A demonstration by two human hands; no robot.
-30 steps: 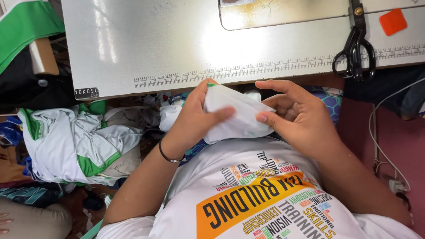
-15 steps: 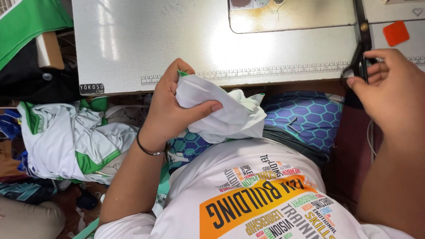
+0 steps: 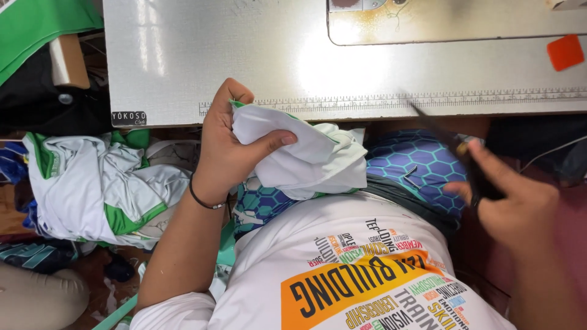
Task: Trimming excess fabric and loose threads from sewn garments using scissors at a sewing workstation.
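Observation:
My left hand [image 3: 229,143] grips a bunched white fabric piece with green trim [image 3: 306,156], holding it up at the front edge of the grey sewing table [image 3: 244,55]. My right hand [image 3: 516,198] holds black scissors [image 3: 449,143] by their handles; the blades point up and left toward the table edge, blurred by motion. The scissors are apart from the white fabric. Blue fabric with a hexagon pattern [image 3: 406,165] lies in my lap between the two hands.
A heap of white and green garments [image 3: 92,183] lies at the left of my seat. Green cloth [image 3: 36,24] hangs at the top left. An orange square [image 3: 565,52] sits on the table at the far right, near a metal plate [image 3: 452,21].
My right hand has lifted the scissors off the table's right side and brought them down toward my lap. My left hand keeps the white fabric, now alone.

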